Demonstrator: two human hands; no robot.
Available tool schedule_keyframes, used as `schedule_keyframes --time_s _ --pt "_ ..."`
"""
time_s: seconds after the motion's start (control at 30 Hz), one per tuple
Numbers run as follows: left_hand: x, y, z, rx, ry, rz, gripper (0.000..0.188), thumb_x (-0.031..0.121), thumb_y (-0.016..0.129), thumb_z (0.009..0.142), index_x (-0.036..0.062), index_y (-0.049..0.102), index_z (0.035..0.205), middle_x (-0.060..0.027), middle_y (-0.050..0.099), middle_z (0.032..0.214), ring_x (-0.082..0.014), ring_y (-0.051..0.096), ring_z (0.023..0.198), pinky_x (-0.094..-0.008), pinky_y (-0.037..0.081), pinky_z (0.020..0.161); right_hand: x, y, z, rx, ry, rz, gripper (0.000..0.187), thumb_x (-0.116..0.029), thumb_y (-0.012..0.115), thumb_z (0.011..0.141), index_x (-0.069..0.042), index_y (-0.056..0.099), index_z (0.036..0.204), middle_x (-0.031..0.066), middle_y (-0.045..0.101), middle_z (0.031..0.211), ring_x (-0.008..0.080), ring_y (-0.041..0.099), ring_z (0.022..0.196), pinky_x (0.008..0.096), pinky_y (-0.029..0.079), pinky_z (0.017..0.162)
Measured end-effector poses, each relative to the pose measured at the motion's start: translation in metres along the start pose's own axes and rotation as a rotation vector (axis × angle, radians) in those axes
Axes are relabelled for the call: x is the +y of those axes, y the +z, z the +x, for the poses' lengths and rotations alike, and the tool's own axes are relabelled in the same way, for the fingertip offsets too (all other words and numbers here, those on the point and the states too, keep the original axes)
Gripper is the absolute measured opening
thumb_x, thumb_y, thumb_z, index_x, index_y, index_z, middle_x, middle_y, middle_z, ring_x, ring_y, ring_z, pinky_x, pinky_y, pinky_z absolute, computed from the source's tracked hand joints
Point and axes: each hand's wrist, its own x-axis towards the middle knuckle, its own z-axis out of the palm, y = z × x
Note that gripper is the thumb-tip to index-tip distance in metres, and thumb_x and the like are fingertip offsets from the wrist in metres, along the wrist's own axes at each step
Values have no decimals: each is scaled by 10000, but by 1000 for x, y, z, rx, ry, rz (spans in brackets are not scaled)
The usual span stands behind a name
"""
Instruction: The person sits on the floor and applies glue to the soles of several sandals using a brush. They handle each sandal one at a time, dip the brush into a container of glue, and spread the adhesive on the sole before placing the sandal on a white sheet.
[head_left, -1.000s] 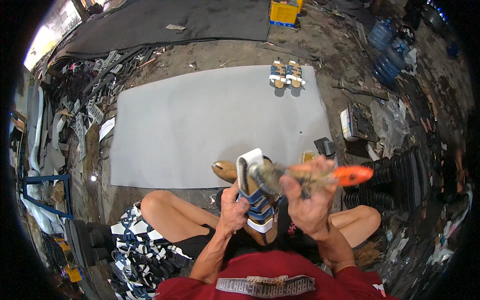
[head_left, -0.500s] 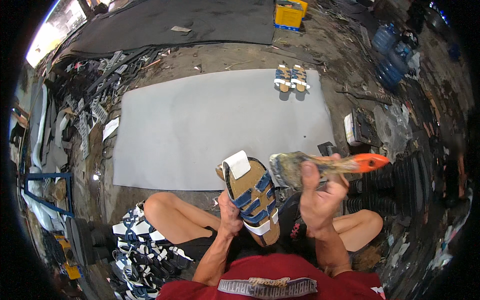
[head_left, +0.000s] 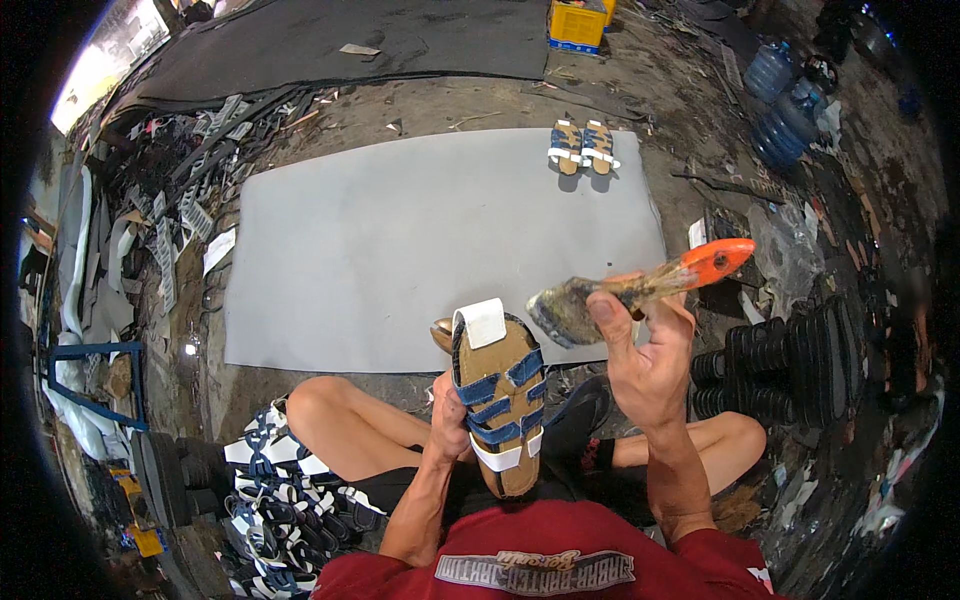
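Note:
My left hand (head_left: 449,418) is closed around the side of a sandal (head_left: 508,392) with a tan insole, blue denim straps and white bands. A shiny brown rounded piece (head_left: 441,335) shows at the sandal's far left edge; most of it is hidden. To the right, my right hand (head_left: 648,360) grips a paintbrush (head_left: 640,290), its thumb on the near side. The brush has an orange handle end with a hole, and its dark, caked bristles point left. A small gap lies between bristles and sandal.
A pale grey sheet (head_left: 430,250) covers the floor ahead, with a finished-looking pair of sandals (head_left: 583,148) at its far right. Sandal uppers (head_left: 290,500) are heaped at my left. Black soles (head_left: 780,370) are stacked at right, below large blue bottles (head_left: 785,130).
The brush has tilted, its orange end rising and its bristles shifting slightly left. The sandal has turned a little more upright in my left hand.

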Motion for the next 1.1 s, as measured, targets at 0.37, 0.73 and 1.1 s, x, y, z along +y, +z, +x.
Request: schedule_keyframes --time_s 0.37,0.73,1.1 --pt "7 2 -6 24 -140 -199 854 697 525 1010 -78 571 1364 -148 710 1223 -195 702 1072 -355 580 927 5 2 4 -83 -138 -11 189 -209 775 955 -23 750 937 81 744 885 282 647 770 442 445 875" --pt "13 10 10 -110 -225 13 620 526 481 1103 -40 592 1331 -93 714 1157 -128 674 1021 -301 553 911 24 24 3 -386 -336 98 222 -329 765 952 -129 777 1047 25 748 958 241 573 839 414 386 874" --pt "20 18 11 1 -483 1 599 504 415 1129 -24 609 1333 -98 728 1150 -141 692 1032 -325 578 904 41 29 3 -400 -259 254 218 -276 798 932 -113 768 1074 37 763 1016 246 653 911 457 444 924"
